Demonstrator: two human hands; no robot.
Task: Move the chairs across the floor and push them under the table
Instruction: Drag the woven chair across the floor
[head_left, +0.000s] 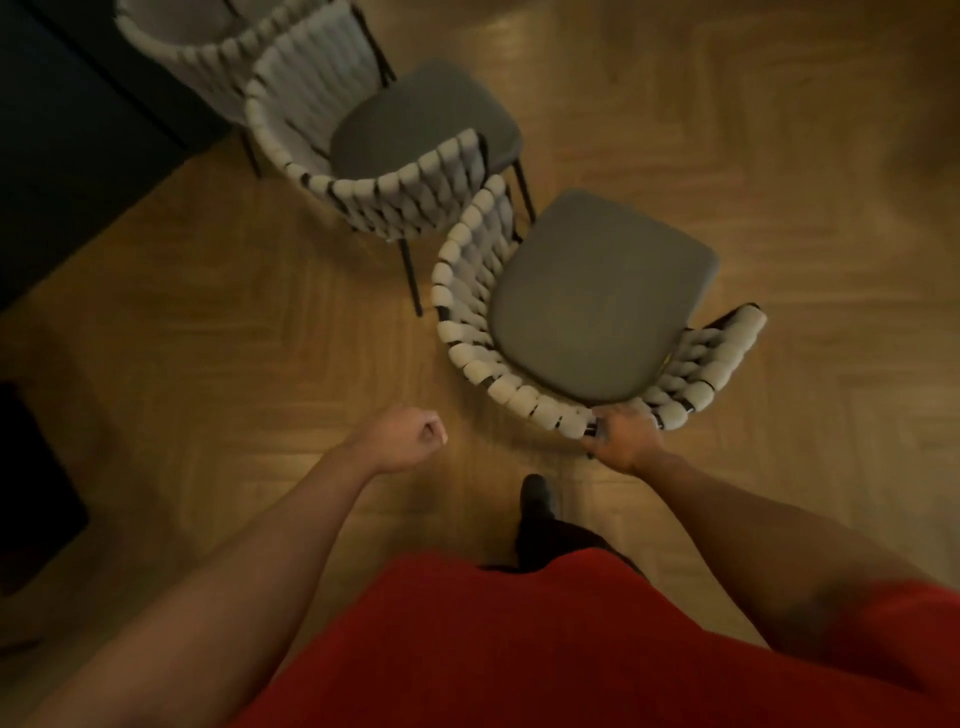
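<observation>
Three chairs with white woven backs and grey seat cushions stand in a diagonal row on the wooden floor. The nearest chair (597, 301) is right in front of me, its curved back towards me. My right hand (626, 434) grips the top rim of that back at its middle. My left hand (410, 439) hovers over the floor to the chair's left, fingers curled into a loose fist, holding nothing. The second chair (415, 124) stands behind it, close to its left arm. A third chair (208, 36) shows partly at the top left. No table is visible.
A dark cabinet or wall (78, 130) fills the upper left corner. A dark object (31, 493) lies at the left edge. My foot in a black shoe (537, 499) stands just behind the near chair. Bare parquet floor (831, 156) spreads to the right.
</observation>
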